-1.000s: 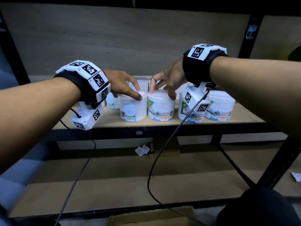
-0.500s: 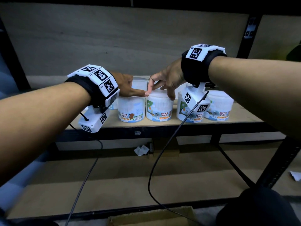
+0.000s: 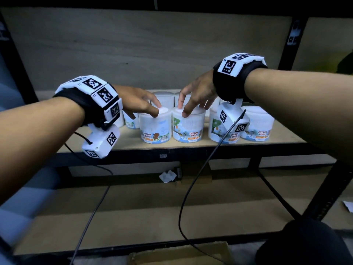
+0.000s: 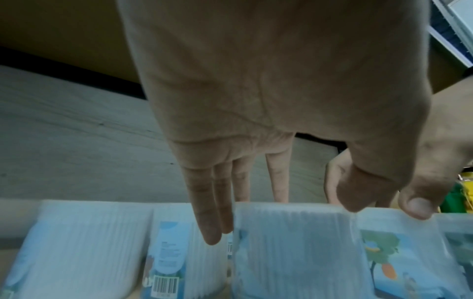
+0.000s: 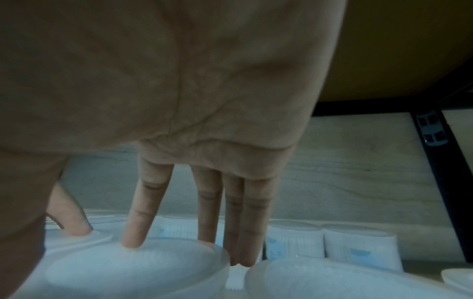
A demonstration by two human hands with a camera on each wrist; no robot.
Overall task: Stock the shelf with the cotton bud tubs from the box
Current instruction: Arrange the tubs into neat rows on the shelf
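Left hand (image 3: pixel 137 101), fingers straight, touches the bear-label tub (image 3: pixel 155 129); right hand (image 3: pixel 198 93), likewise uncurled, presses the neighbouring tub (image 3: pixel 188 129) at its 3 o'clock. Both stand near the front edge of the shelf (image 3: pixel 290 135): a nudge toward 6 o'clock may topple 1 off.

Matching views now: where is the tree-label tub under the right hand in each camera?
Head: tree-label tub, front row, middle of the picture, under the right hand.
Left wrist: lower right, tree picture facing the camera.
Right wrist: bottom left, mostly its lid showing.
Shared landmark: the right hand touching its top, seen in all three views.
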